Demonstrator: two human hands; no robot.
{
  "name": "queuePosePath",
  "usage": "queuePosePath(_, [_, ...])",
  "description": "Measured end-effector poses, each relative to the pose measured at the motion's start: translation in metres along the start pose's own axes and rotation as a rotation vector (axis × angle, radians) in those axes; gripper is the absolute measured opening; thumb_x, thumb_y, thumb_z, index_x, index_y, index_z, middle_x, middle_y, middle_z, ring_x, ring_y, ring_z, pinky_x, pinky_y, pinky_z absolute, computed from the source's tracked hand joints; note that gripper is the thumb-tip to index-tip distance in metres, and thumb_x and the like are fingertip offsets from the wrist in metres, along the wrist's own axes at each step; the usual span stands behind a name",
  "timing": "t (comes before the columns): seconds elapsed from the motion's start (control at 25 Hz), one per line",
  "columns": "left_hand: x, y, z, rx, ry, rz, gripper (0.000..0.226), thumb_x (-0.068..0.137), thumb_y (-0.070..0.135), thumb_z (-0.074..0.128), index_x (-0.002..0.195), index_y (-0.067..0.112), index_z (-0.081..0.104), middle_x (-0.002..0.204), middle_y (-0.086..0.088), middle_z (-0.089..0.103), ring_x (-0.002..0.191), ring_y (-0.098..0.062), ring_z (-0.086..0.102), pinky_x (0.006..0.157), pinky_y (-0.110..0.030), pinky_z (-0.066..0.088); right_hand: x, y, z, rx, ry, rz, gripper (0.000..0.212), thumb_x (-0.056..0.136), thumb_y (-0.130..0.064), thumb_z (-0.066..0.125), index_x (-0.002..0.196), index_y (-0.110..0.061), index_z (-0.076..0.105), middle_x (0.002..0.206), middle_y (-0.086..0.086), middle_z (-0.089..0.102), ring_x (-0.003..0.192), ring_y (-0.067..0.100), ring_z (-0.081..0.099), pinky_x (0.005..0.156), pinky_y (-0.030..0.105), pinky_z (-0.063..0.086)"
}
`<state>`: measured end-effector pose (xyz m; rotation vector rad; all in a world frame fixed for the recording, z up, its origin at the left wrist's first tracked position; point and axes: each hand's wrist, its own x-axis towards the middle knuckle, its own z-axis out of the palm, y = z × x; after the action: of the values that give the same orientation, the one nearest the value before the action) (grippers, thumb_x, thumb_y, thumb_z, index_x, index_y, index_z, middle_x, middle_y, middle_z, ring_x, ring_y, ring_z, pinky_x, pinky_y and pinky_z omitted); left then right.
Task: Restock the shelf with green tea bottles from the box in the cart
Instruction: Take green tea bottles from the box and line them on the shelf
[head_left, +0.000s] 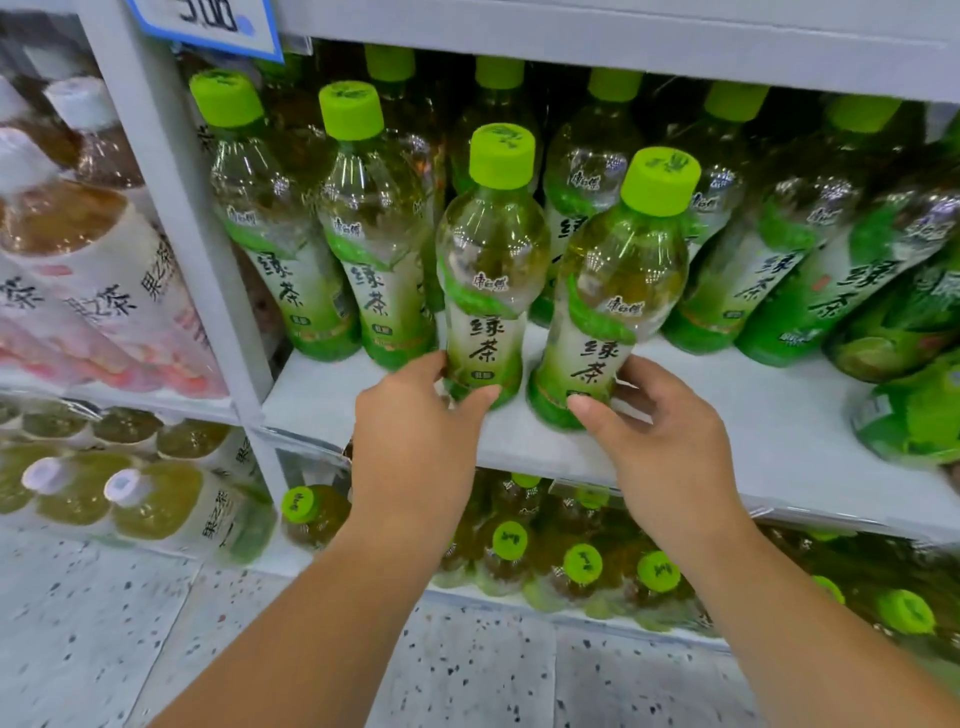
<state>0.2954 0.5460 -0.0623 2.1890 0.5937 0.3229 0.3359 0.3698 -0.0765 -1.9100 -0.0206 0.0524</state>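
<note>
Head camera: left hand (415, 431) grips a green tea bottle (491, 270) by its base on the shelf (727, 415). Right hand (660, 441) grips the neighbouring bottle (613, 296).

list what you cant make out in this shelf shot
All head view.
Cart and box: outside the frame.
Price tag: cut by the top edge, digits blurred.
Back-row bottles: hidden behind the front rows, uncountable.
Bottles at the right edge: cut off, smeared.
Fingers of the left hand: tips behind the left bottle it grips.
Right hand on the right bottle: fingertip contact unclear.
</note>
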Motion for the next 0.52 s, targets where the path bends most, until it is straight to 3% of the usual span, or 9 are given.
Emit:
queuePosePath(0.08, [0.002,-0.007,0.006,-0.020,0.013,-0.007,0.033,0.086,0.045,0.074,0.113,0.025,0.075,0.106,0.010,0.076,0.091,-0.007,0.071,0.083,-0.035,0.059,0.004,0.000,0.002,0.006,-0.005,-0.017,0.049,0.084,-0.025,0.077,0.132,-0.026,0.063,0.120,-0.015,0.069,0.106,-0.012,0.061,0.083,-0.001,0.045])
queuePosePath(0.32, [0.016,-0.006,0.014,-0.053,0.074,0.012,0.019,0.089,0.038,0.074,0.098,0.021,0.077,0.091,0.004,0.076,0.087,-0.015,0.070,0.081,-0.033,0.056,0.018,0.005,0.012,0.047,0.049,-0.068,0.051,0.083,-0.025,0.078,0.132,-0.024,0.064,0.120,-0.014,0.070,0.109,-0.007,0.062,0.083,-0.002,0.044])
queuePosePath(0.52, [0.028,-0.005,0.015,0.214,0.081,0.108,0.034,0.092,0.050,0.065,0.087,0.017,0.069,0.085,-0.001,0.073,0.082,-0.028,0.065,0.071,-0.040,0.054,0.027,0.007,0.021,0.054,0.102,-0.094,0.051,0.082,-0.031,0.079,0.131,-0.026,0.066,0.117,-0.018,0.071,0.106,-0.007,0.064,0.088,0.001,0.045])
